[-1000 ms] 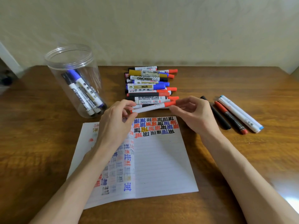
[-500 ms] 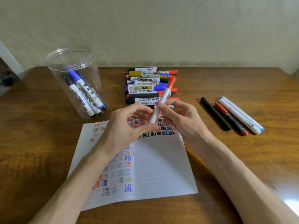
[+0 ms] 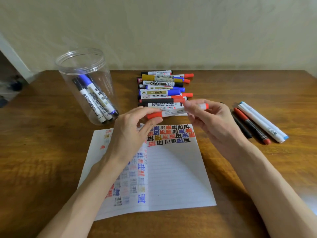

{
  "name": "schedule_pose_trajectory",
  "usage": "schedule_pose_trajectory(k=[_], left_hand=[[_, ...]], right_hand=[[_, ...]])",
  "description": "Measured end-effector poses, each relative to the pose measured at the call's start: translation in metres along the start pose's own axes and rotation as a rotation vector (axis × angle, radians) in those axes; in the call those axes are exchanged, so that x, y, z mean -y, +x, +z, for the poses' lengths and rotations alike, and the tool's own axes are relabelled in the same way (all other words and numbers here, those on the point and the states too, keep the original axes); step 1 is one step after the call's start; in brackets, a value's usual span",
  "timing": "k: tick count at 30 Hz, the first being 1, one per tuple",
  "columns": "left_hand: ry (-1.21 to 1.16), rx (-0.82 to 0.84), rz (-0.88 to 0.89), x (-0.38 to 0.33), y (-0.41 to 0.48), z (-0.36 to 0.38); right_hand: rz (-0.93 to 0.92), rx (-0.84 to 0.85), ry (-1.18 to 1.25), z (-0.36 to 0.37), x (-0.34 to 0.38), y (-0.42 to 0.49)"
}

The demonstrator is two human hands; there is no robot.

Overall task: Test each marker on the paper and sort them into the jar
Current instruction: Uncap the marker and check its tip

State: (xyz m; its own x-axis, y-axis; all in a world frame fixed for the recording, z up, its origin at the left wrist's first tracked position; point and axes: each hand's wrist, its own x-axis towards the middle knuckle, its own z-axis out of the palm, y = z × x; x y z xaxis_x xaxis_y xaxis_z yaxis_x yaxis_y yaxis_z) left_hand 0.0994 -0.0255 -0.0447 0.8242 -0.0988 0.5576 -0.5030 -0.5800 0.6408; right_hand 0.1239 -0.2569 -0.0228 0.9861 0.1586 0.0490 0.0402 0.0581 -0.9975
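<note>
Above the wooden table (image 3: 51,152), centre frame, my left hand (image 3: 130,134) pinches the cap (image 3: 154,115) of the red whiteboard marker (image 3: 173,112), my right hand (image 3: 211,121) clamps its barrel; best pull straight apart.

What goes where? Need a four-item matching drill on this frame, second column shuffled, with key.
1. red marker
2. jar
3. paper
4. white marker

a. lying on the table, far right
b. held between left hand and right hand
c. standing upright at left, markers inside
d. flat on the table, test marks on it

Pairs: 1-b, 2-c, 3-d, 4-a
</note>
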Motion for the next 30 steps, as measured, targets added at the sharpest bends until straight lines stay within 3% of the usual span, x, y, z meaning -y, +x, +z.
schedule_pose_trajectory(k=[2,6,10,21,26,30], left_hand=[[0.014,0.041,0.019,-0.001,-0.002,0.001],[0.036,0.127,0.034,-0.001,-0.004,0.003],[0.046,0.164,0.016,-0.004,-0.005,0.004],[-0.236,0.392,-0.165,-0.022,0.000,0.000],[-0.359,0.430,-0.210,-0.025,0.002,-0.003],[-0.275,0.358,-0.206,-0.019,0.001,-0.004]], right_hand=[[0.048,-0.006,0.106,0.003,-0.005,0.000],[0.017,0.081,0.041,0.024,-0.015,-0.004],[0.027,0.030,0.001,0.031,-0.016,-0.003],[-0.130,0.130,-0.134,0.014,-0.003,-0.005],[-0.171,0.237,-0.141,0.009,-0.003,-0.006],[-0.115,0.201,-0.101,0.012,-0.009,-0.002]])
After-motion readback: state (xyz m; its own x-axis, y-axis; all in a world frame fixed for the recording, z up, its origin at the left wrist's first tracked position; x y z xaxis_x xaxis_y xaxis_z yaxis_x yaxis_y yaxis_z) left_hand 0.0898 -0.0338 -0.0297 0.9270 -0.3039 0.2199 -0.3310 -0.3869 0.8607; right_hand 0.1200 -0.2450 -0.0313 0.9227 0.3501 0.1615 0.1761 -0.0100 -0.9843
